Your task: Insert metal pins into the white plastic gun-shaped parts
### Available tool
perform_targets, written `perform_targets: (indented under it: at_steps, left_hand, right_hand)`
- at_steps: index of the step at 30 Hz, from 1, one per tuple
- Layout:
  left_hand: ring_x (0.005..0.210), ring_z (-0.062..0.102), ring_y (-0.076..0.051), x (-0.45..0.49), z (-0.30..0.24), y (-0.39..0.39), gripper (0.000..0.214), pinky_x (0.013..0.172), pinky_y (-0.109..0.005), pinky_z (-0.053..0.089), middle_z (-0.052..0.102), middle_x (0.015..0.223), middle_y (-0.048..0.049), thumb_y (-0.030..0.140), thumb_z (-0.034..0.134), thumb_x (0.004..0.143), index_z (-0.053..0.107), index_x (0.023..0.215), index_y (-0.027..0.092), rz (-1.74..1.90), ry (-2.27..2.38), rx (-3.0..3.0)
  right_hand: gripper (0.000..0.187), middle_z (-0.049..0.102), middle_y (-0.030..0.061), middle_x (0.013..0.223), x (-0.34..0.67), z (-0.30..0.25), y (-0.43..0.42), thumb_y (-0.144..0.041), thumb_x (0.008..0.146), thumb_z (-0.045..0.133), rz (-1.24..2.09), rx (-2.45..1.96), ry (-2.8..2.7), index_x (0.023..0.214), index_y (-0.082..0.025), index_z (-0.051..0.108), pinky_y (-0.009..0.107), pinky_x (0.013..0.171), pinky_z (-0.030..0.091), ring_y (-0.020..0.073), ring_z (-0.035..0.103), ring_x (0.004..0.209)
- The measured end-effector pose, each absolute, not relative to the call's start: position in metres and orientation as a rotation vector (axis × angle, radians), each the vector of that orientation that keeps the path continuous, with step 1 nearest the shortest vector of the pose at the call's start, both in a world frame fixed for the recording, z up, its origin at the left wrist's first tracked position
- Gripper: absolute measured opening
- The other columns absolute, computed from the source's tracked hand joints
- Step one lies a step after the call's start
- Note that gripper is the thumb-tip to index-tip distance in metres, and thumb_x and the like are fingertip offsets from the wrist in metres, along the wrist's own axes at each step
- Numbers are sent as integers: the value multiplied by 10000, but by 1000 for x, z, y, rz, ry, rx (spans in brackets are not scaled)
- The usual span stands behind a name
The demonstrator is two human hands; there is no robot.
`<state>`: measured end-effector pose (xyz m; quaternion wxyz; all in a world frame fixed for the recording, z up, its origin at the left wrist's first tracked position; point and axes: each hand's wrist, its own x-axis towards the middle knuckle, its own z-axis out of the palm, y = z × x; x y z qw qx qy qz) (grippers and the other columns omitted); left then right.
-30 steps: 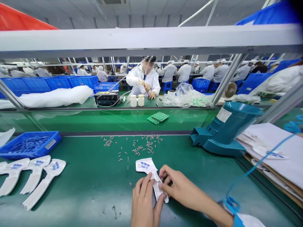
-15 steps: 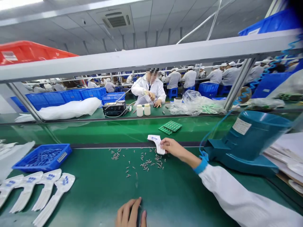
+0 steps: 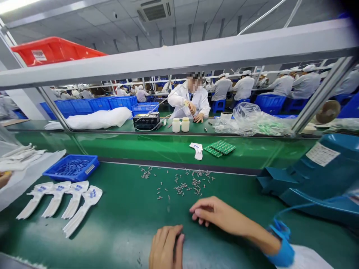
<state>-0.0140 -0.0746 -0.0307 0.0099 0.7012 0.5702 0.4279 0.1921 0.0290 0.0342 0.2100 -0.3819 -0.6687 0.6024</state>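
With fingertips narrowly apart and empty, the right hand [image 3: 215, 215] is just in front of the metal parts [image 3: 196, 182]; I cannot tell if the left hand [image 3: 166, 247] holds anything. The parts lie between both hands and a white piece [image 3: 198, 150] beyond, beside circuit boards [image 3: 224, 147]. Left of the parts are a blue tray [image 3: 63, 179] and four similar pieces [image 3: 80, 213]; right, a teal housing [image 3: 300, 183].

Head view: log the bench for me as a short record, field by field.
left hand: at the dark green bench, nothing visibly held
right hand: nearer the scattered metal parts, nothing visibly held
lone white piece: on the bright green strip, left of the circuit boards
left side: four white pieces in front of a blue tray
right side: teal machine
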Motion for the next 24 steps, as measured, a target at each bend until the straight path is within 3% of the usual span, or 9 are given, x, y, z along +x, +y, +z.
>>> perform_targets:
  at_steps: [3, 7, 12, 16, 19, 22, 24]
  left_hand:
    - [780, 651, -175, 3, -14, -75, 231, 722, -300, 501, 710, 853, -24, 198, 448, 981, 661, 1041, 267, 1379, 1624, 2176]
    - [804, 630, -182, 18, 1, -79, 250, 751, -320, 502, 726, 873, -13, 133, 480, 955, 637, 1089, 274, 1360, 1585, 2191]
    - [966, 626, -201, 19, 9, -89, 250, 870, -344, 537, 717, 1076, -34, 255, 584, 935, 604, 1183, 277, 1316, 1622, 2200]
    - [1235, 535, -253, -19, 21, -86, 552, 1022, -412, 497, 560, 1378, -93, 459, 691, 850, 520, 1341, 275, 997, 1834, 2227]
    - [1320, 471, -217, -88, 31, -70, 420, 1106, -399, 416, 518, 1429, -52, 391, 577, 928, 525, 1332, 289, 775, 2318, 2046]
    - [1346, 433, -304, -174, 39, -50, 393, 1130, -499, 345, 496, 1425, -176, 347, 478, 970, 550, 1296, 139, 720, 2653, 1793]
    - [1398, 359, -345, -224, 44, -38, 441, 1142, -558, 290, 429, 1478, -206, 367, 445, 985, 507, 1344, 118, 660, 2819, 1622]
  right_hand:
    - [425, 719, 64, 871, 179, 27, -8, -540, 845, 685, 2081, -929, -1470, 996, -148, 747, 250, 700, 500, 119, 612, 695]
    - [327, 648, 11, 753, 175, 24, -17, -443, 738, 826, 2216, -909, -1119, 886, -158, 765, 194, 672, 472, 81, 547, 644]
    - [296, 655, 36, 865, 188, 19, -18, -417, 694, 851, 2281, -975, -1077, 901, -218, 778, 237, 747, 512, 136, 591, 764]
    - [367, 649, 42, 797, 197, 6, -10, -473, 630, 863, 2137, -1049, -1273, 888, -227, 779, 281, 716, 519, 165, 585, 725]
    - [401, 619, 43, 696, 199, -2, 1, -571, 622, 822, 1948, -1138, -1522, 806, -218, 770, 297, 637, 500, 173, 552, 648]
    - [404, 625, 63, 699, 202, -6, 6, -635, 658, 749, 1682, -1310, -1720, 780, -250, 756, 323, 612, 491, 205, 543, 650]
    - [395, 643, 76, 716, 204, -10, 6, -653, 690, 709, 1556, -1366, -1803, 802, -276, 746, 337, 602, 486, 223, 545, 648]
